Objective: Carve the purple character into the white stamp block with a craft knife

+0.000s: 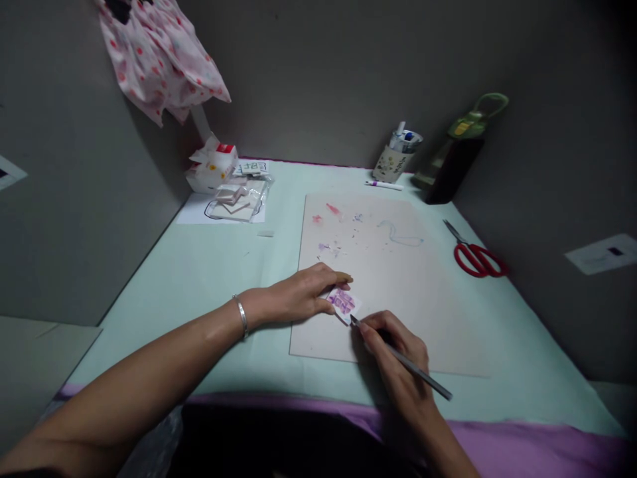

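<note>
A small white block (343, 303) with a purple inked design on its face, like a carved rubber stamp, lies low over the pale board (398, 292). My left hand (303, 295) grips its left side between thumb and fingers. In my right hand (398, 352) is a slim grey pen-shaped knife (418, 373), held like a pencil. Its dark tip meets the block's lower right corner, or sits just beside it. Small crumbs (334, 249) and coloured ink marks (332, 208) dot the board beyond my hands.
Red-handled scissors (478, 259) lie at right, below a green-capped bottle (450, 153). A pen cup (393, 159) and a white marker (384, 185) are at the back. Back left are a white box (213, 167) and bagged blocks (239, 201). Grey partitions (318, 79) enclose the table.
</note>
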Demonstrator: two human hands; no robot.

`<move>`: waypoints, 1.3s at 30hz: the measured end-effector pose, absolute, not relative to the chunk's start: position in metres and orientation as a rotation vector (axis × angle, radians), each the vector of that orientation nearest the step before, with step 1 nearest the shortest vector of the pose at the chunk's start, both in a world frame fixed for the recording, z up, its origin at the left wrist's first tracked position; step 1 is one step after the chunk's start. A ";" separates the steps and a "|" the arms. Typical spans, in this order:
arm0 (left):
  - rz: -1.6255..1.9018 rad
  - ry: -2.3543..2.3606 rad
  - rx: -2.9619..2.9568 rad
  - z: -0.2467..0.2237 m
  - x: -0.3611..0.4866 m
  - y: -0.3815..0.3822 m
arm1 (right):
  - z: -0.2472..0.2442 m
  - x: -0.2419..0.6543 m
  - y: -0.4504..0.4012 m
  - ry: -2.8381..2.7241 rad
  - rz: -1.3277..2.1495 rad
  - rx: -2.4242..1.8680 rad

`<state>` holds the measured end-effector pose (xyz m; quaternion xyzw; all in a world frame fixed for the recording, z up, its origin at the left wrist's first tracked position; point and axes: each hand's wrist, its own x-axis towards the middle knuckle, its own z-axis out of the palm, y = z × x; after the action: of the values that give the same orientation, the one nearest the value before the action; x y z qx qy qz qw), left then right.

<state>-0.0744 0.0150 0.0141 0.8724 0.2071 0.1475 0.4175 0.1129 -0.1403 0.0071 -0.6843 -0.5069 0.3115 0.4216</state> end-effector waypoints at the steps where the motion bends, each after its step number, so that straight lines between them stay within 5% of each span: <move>1: 0.367 0.526 2.187 0.014 -0.074 0.015 | 0.007 0.113 -0.140 -1.268 0.782 -1.714; 39: 0.594 0.687 2.434 0.004 -0.056 -0.016 | 0.014 0.101 -0.133 -1.045 0.621 -1.757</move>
<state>-0.0564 -0.0162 0.0036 0.9026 0.2546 0.2204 0.2683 0.1007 -0.1328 0.0136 -0.7208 -0.4285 0.2546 0.4817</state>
